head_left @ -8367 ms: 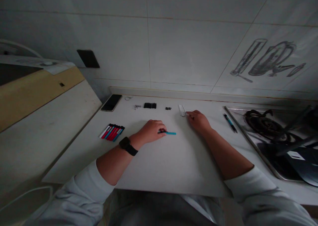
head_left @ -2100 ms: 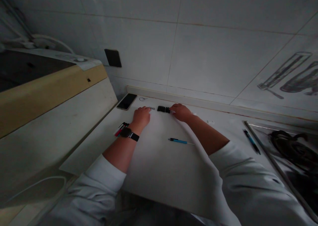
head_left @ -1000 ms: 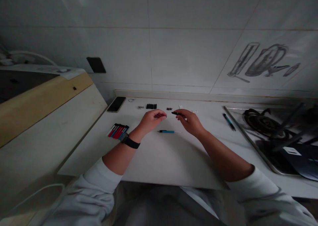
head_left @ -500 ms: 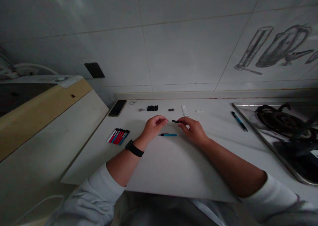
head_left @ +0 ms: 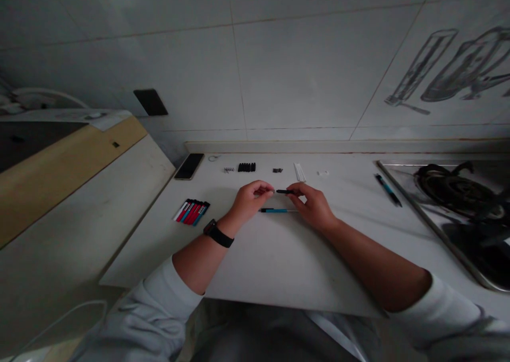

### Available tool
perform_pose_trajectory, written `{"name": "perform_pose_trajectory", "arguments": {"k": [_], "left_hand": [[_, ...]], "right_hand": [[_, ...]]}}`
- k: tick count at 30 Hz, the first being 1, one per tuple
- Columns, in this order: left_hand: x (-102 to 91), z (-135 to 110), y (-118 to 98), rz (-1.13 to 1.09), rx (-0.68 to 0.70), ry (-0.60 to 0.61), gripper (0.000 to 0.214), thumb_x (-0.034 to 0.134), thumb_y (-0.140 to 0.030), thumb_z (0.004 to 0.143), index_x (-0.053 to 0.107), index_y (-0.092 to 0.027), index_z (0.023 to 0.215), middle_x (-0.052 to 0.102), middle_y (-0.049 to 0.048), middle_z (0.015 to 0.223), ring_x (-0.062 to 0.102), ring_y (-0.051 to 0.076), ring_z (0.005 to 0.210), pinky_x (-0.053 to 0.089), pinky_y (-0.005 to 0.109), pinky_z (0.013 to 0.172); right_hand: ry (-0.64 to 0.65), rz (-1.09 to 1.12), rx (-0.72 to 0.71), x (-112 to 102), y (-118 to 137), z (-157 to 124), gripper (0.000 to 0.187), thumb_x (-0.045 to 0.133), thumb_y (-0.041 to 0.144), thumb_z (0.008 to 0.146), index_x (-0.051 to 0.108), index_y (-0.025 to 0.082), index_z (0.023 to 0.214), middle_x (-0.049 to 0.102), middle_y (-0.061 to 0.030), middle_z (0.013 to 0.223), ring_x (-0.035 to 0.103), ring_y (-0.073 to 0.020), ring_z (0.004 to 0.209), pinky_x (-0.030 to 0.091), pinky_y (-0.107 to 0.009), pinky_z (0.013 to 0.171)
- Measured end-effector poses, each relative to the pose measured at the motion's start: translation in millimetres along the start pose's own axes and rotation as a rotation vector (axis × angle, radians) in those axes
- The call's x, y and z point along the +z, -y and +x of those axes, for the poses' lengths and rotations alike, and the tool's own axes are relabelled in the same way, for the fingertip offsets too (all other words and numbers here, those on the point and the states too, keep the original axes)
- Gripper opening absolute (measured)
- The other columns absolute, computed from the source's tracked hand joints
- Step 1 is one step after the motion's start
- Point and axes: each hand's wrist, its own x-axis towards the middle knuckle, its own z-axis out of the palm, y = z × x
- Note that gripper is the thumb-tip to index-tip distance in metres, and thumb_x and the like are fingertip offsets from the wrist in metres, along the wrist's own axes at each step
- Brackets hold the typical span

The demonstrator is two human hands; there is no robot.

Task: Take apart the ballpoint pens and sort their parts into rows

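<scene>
My right hand (head_left: 313, 205) pinches a small black pen part (head_left: 283, 191), its free end pointing left. Facing it, my left hand (head_left: 253, 200) is closed in a pinch with a tiny piece at the fingertips, too small to name. The tip of the black part sits very close to my left fingertips; whether they touch I cannot tell. Below both hands lies a blue pen barrel (head_left: 279, 210) with a black end, and a thin white refill sticks out to its right, partly under my right hand.
Behind the hands are springs (head_left: 228, 170), black pen grips (head_left: 247, 167), small dark pieces (head_left: 278, 170), white refills (head_left: 299, 172) and clear bits (head_left: 322, 173). Coloured barrels (head_left: 192, 212) and a phone (head_left: 189, 166) lie left. A whole pen (head_left: 388, 190) lies by the stove (head_left: 446, 213).
My left fingertips have come closer to the black pen part in my right hand. The whole view has shifted slightly; the things on the counter lie as before.
</scene>
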Motion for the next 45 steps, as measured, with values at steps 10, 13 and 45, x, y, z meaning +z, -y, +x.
{"name": "perform_pose_trajectory", "arguments": {"k": [10,13,45], "left_hand": [[0.9,-1.8,-1.5,0.028,0.014,-0.007,0.013,0.073,-0.029,0.088,0.074,-0.019,0.097,0.077,0.0047,0.095,0.071,0.017,0.088,0.058,0.034,0.089],[1.0,-1.8,-1.6,0.057,0.021,-0.016,0.013,0.072,-0.03,0.089,0.074,-0.02,0.097,0.077,0.0042,0.094,0.071,0.017,0.088,0.057,0.034,0.089],[0.9,-4.3,-10.6,0.213,0.086,0.013,0.007,0.071,-0.027,0.091,0.074,-0.021,0.092,0.076,0.001,0.087,0.07,0.015,0.081,0.056,0.028,0.081]], "right_hand": [[-0.003,0.003,-0.018,1.6,-1.1,-0.6,0.017,0.061,0.032,0.096,0.069,0.022,0.107,0.076,-0.0057,0.095,0.072,-0.0189,0.083,0.058,-0.031,0.077],[-0.007,0.014,-0.033,1.9,-2.9,-1.2,0.017,0.063,0.031,0.095,0.069,0.022,0.107,0.076,-0.0051,0.094,0.072,-0.0184,0.083,0.058,-0.031,0.077],[0.117,-0.053,-0.003,-5.1,0.0,1.5,0.035,0.048,0.044,0.104,0.068,0.022,0.088,0.071,-0.004,0.078,0.066,-0.0179,0.072,0.048,-0.029,0.07]]}}
